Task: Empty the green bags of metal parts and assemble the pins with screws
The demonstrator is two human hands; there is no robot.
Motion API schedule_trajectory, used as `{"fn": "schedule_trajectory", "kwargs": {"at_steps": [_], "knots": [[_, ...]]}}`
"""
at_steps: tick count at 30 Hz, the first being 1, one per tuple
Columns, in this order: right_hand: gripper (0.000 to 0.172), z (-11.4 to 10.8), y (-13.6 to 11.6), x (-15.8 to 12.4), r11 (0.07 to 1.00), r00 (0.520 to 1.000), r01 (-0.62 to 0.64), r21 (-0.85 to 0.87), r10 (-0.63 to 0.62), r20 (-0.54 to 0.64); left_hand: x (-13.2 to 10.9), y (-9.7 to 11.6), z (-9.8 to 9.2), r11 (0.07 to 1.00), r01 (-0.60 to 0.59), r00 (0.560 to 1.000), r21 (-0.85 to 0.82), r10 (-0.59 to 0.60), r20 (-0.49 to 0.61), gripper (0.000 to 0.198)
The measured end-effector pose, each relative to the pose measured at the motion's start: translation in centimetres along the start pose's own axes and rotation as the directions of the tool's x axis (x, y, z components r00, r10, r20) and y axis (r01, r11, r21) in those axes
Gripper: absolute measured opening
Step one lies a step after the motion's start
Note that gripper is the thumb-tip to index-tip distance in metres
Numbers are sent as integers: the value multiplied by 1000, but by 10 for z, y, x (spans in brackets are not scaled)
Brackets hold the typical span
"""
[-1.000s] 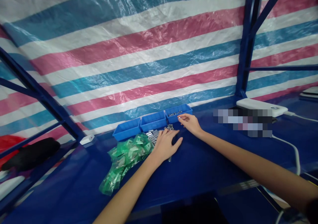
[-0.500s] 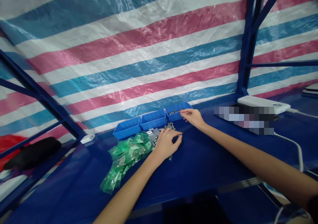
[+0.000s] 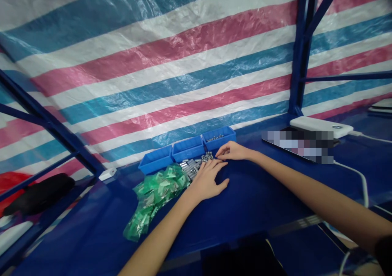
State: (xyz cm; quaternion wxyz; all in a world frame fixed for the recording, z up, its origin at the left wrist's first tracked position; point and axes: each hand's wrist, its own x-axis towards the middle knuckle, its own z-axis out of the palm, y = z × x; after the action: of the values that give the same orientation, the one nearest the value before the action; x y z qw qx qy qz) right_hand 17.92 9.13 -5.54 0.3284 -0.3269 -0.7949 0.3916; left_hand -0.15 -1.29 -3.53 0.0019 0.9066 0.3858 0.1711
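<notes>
A small heap of metal screws [image 3: 207, 156] lies on the counter [image 3: 260, 202] in front of the blue bins, right by the fingertips of both hands. The left hand [image 3: 210, 180] is palm down just beside the heap, its fingers spread and its thumb held well apart from them. The right hand [image 3: 231, 150] is bent at the knuckles, fingers curled toward the thumb; whether anything is pinched there cannot be told, nor whether the two hands touch where their fingertips meet in view. Metal tubes [image 3: 189, 168] lie beside the screws, partly behind the left hand, and next to them spreads a pile of green plastic bags [image 3: 161, 186]. Behind all this, three bins stand in a row: the left bin [image 3: 155, 161], the middle bin [image 3: 189, 150] and the right bin [image 3: 221, 145], the last with small metal pieces [image 3: 215, 138] inside. Farther right, a phone [image 3: 283, 146], partly blurred out, lies against a white power bank [image 3: 321, 127]. A white plug [image 3: 108, 173] sits near the left post, and a striped sheet [image 3: 171, 67] hangs behind the counter
</notes>
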Motion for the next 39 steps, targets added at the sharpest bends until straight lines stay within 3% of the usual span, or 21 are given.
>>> {"fn": "schedule_trajectory", "kwargs": {"at_steps": [6,11,18,25,34,39], "knots": [[30,0,4,-2,999,991,-42,12,40,129,2,-7,0,999,-18,1000,46,18,-5,33],[29,1,4,-3,999,981,-11,-44,19,191,4,-15,3,998,46,997,32,-44,-56,22],[33,10,1,-7,979,992,67,-194,-44,120,6,-19,9,990,122,978,-69,-132,-163,19],[36,14,4,-5,962,995,67,-263,-44,92,7,-22,11,979,151,967,-140,-176,-187,17],[27,16,0,-6,973,996,52,-224,-33,89,7,-22,9,935,232,941,-268,-286,-181,20],[32,20,-6,-7,991,994,41,-128,-28,106,9,-22,7,913,220,919,-342,-312,-240,14]]}}
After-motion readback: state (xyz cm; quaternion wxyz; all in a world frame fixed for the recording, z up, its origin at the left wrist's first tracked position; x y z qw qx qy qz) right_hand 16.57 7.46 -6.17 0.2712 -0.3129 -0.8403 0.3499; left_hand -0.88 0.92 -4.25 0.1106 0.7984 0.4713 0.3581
